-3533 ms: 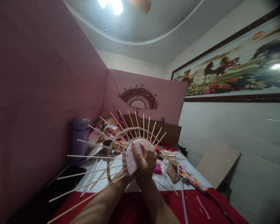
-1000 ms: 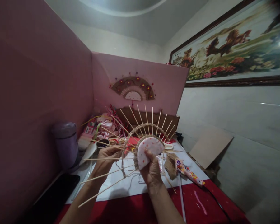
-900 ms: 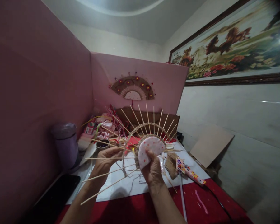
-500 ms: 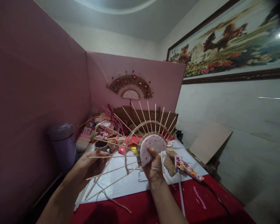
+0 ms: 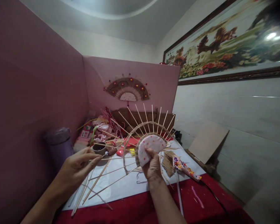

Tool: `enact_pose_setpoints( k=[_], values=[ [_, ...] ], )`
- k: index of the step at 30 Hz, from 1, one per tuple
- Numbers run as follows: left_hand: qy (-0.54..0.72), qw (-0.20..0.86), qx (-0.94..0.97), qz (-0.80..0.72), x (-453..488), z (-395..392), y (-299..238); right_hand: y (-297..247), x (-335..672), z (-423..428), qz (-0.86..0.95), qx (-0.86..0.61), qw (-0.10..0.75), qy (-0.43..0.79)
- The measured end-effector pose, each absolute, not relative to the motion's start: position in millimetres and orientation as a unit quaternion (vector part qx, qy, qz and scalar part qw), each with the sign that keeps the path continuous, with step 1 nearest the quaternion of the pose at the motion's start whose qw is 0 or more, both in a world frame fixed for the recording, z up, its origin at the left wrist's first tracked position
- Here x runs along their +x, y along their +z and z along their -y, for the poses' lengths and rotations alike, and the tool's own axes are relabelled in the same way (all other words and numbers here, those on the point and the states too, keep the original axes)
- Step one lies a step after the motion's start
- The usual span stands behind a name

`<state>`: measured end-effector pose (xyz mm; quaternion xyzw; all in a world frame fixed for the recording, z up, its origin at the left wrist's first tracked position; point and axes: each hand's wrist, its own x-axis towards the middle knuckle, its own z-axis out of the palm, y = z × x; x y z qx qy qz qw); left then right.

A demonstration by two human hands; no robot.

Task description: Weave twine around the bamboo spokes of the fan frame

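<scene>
My right hand (image 5: 152, 168) is closed on the base of a half-made fan (image 5: 151, 144). The fan has a white dotted fabric half-disc, a ring of jute twine, and several thin wooden sticks (image 5: 140, 116) radiating up and to the left. It is held upright above a white sheet (image 5: 130, 186). My left hand (image 5: 76, 169) is out to the left of the fan. Its thumb and forefinger are pinched on a thin twine strand (image 5: 96, 194) that trails down over the sheet.
A finished fan (image 5: 127, 90) hangs on the pink board behind. A purple cup (image 5: 58, 144), a small dark pot (image 5: 98, 148) and a heap of ribbons (image 5: 105, 126) lie at the left. A patterned glue gun (image 5: 185, 168) rests on the right, on the red cloth (image 5: 200, 205).
My left hand has come away from the fan's left sticks and moved left and down, drawing the twine strand out. My right hand keeps the fan in place.
</scene>
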<state>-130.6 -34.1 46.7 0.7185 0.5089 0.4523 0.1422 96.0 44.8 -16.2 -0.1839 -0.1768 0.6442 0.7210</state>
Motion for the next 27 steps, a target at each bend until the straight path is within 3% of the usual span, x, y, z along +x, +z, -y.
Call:
enact_pose_setpoints(
  k=[4,7,15,20,27],
  values=[
    [0.392,-0.148,0.748,-0.515,-117.8,42.8,50.3,-14.5,93.2,-44.6,0.126,-0.199,0.723,0.65],
    [0.367,-0.214,0.754,-0.501,-104.8,49.3,47.3,-11.8,90.0,-42.5,0.108,-0.2,0.727,0.648],
    [0.399,-0.122,0.77,-0.482,-71.0,59.2,30.4,-10.2,85.2,-37.4,0.123,-0.179,0.729,0.649],
    [0.455,-0.111,0.672,-0.574,-65.7,55.3,16.7,-12.1,85.2,-37.3,0.123,-0.174,0.725,0.655],
    [0.342,-0.044,0.698,-0.628,-55.7,56.0,15.8,-11.3,81.7,-35.1,0.137,-0.17,0.71,0.67]
  ],
)
